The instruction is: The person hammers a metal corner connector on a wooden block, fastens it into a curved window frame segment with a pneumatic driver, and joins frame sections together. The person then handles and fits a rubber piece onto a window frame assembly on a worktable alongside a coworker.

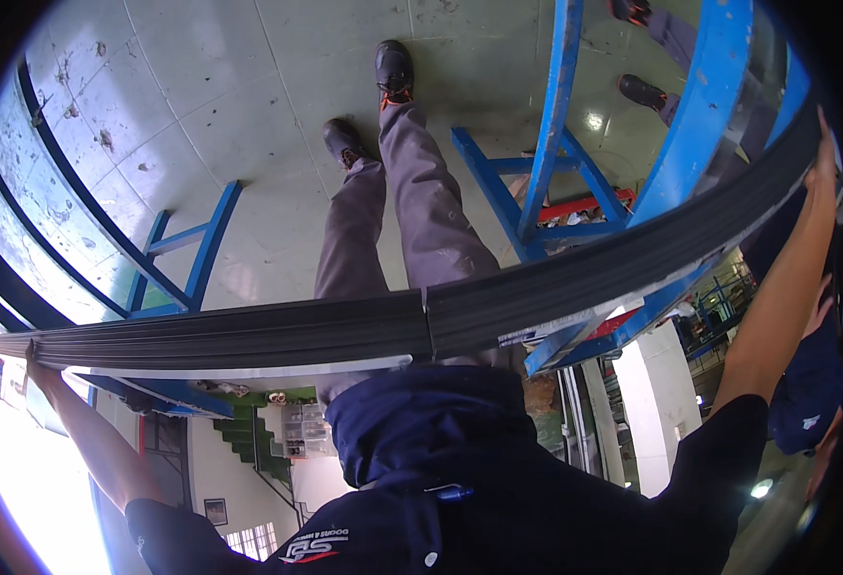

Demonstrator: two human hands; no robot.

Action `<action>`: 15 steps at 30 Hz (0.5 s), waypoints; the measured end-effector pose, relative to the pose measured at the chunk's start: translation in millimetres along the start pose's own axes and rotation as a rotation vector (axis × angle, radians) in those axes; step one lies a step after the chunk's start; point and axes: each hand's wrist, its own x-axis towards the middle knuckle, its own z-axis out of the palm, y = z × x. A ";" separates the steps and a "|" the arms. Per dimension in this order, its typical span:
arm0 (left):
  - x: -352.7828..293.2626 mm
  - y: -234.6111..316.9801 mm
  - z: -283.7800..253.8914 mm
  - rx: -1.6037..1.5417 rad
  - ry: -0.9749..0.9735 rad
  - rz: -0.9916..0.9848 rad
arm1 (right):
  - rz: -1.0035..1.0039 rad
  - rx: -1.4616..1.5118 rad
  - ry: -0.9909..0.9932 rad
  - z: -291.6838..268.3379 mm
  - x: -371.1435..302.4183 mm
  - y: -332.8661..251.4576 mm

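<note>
Across my waist runs a long black ribbed bundle of strips (249,332), bent by the lens. A narrow gap near my middle parts it from a second black length (575,286) on the right. My left hand (34,362) grips the bundle close to its far left end, fingers mostly hidden behind it. With the arm stretched wide, my right hand (823,158) holds the right length by its end; its fingers are partly hidden. A pale strip (249,368) shows along the near edge of the left bundle.
Blue metal stands (192,259) and a taller blue frame (694,115) stand beyond the bundle. Black rails (67,211) curve along the left. Another person's shoe (642,91) shows at upper right, and their dark sleeve (805,383) is near my right arm.
</note>
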 end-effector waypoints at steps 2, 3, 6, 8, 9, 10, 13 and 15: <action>-30.4 3.3 -52.3 -0.038 0.108 0.036 | 0.063 0.031 -0.179 30.9 13.6 7.9; -11.5 -8.9 -9.5 -0.061 0.048 0.025 | 0.111 0.053 -0.244 -19.4 11.8 -3.6; -27.5 -16.2 -15.8 0.057 0.046 0.063 | 0.110 0.092 -0.211 5.8 -15.7 37.2; -41.9 -11.9 -26.2 0.004 -0.011 0.104 | 0.117 0.139 -0.211 29.0 -65.7 80.6; -47.0 -41.5 -12.2 -0.076 0.012 0.043 | 0.114 0.177 -0.262 33.4 -91.6 77.5; -46.0 -35.1 -13.2 -0.140 0.046 0.104 | 0.129 0.342 -0.301 31.1 -105.9 83.8; -37.5 -11.6 -4.0 -0.158 0.009 0.131 | 0.168 0.454 -0.358 24.2 -103.2 79.3; -29.8 -11.5 0.0 -0.144 -0.008 0.111 | 0.141 0.414 -0.369 20.9 -98.9 76.5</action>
